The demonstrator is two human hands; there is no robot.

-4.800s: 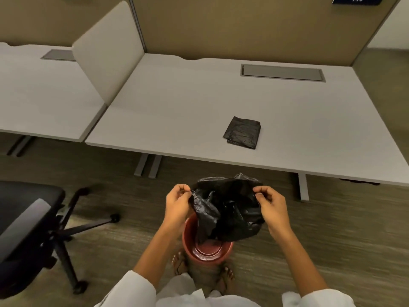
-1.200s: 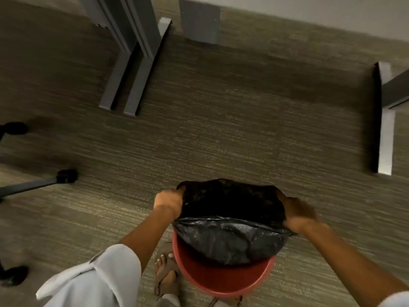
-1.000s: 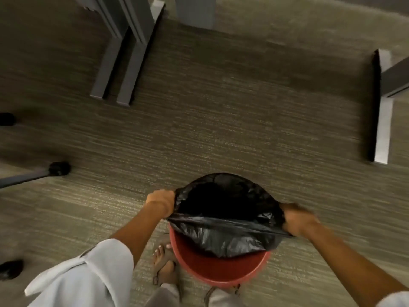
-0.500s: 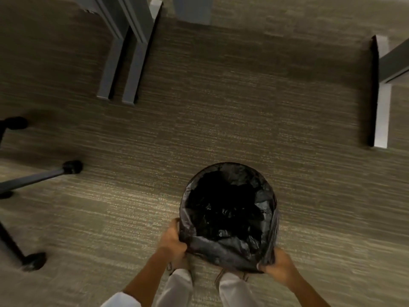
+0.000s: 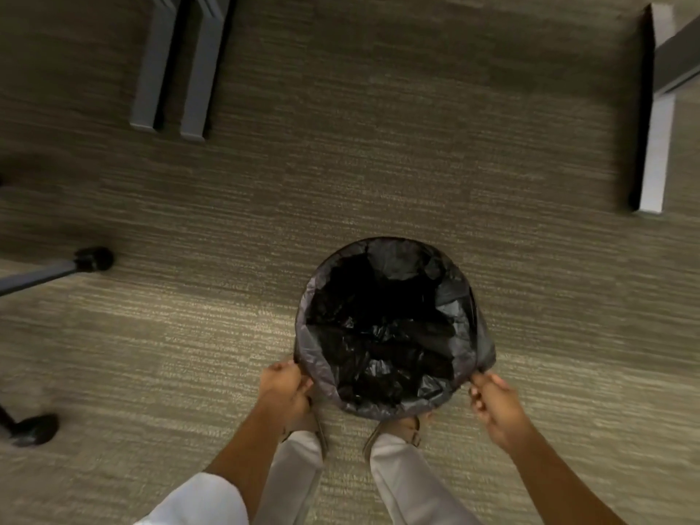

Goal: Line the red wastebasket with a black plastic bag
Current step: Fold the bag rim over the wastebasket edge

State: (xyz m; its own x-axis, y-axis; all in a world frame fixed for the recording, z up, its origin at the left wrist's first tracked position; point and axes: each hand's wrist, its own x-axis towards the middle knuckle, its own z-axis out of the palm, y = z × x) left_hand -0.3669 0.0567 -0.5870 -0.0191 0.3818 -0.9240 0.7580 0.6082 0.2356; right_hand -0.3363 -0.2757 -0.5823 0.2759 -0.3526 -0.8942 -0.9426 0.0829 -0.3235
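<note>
The black plastic bag [image 5: 390,327] sits inside the wastebasket on the carpet, its mouth folded outward over the whole rim. None of the basket's red shows; the bag hides it. My left hand [image 5: 284,388] pinches the folded bag edge at the near left of the rim. My right hand [image 5: 492,403] grips the bag edge at the near right, fingers closed on the plastic. The bag's inside is dark and crumpled.
My two feet [image 5: 397,430] stand just behind the basket. Grey desk legs [image 5: 170,66] lie at the upper left, a pale desk foot [image 5: 655,119] at the upper right. Black chair base casters [image 5: 92,259] reach in from the left. Carpet surrounds the basket.
The bag went from held above the red basket to stretched over its rim, covering the red. My hands slid from the sides down to the near edge.
</note>
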